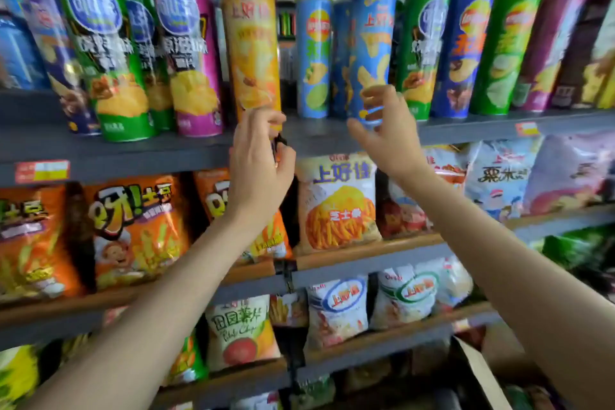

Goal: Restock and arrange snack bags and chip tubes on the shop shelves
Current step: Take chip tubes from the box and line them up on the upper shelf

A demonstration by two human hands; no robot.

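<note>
My left hand (pixel 261 153) grips the bottom of an orange chip tube (pixel 251 40) that stands at the front edge of the top grey shelf (pixel 133 151). To its right, my right hand (pixel 382 130) pinches the base of a blue chip tube (pixel 372 46) on the same shelf, thumb and fingers curled round its lower rim. Both tubes are upright. Green, purple and blue tubes line the shelf on either side.
A light blue tube (pixel 312 56) stands between the two held tubes. Below, orange snack bags (pixel 133 230) and a white cheese-stick bag (pixel 337 200) fill the second shelf; more bags sit on lower shelves. An open cardboard box (pixel 482 373) is at bottom right.
</note>
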